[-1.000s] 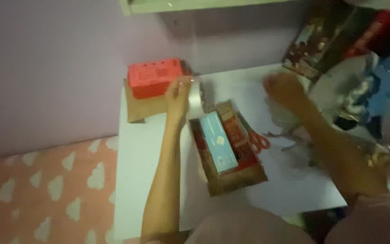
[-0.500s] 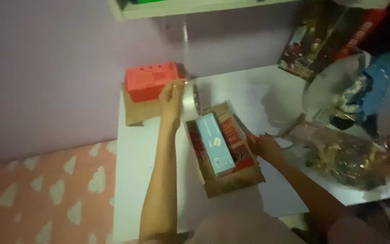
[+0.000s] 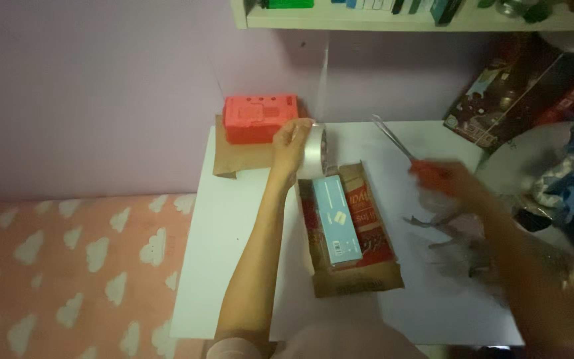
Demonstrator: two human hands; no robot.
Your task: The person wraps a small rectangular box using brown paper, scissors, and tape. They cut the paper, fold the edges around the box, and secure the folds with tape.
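Observation:
My left hand [image 3: 291, 141] grips a roll of clear tape [image 3: 313, 150] at the far side of the white table [image 3: 234, 219]. A strip of tape [image 3: 321, 86] stretches up from the roll toward the shelf. My right hand [image 3: 448, 181] holds red-handled scissors [image 3: 396, 143], blades pointing up and left, blurred by motion. Between my hands lies a light blue box [image 3: 336, 219] on a red-printed brown paper sheet [image 3: 360, 266].
A red box [image 3: 259, 117] sits on brown paper [image 3: 230, 158] against the lilac wall. Dark game boxes [image 3: 519, 90] and crumpled wrapping [image 3: 553, 179] crowd the right side. A shelf [image 3: 420, 16] hangs above. A pink cloud-print bed [image 3: 68, 266] lies left of the table.
My right hand picked up the scissors from beside the blue box and raised them toward the tape strip. The left hand kept hold of the tape roll. The camera shifted.

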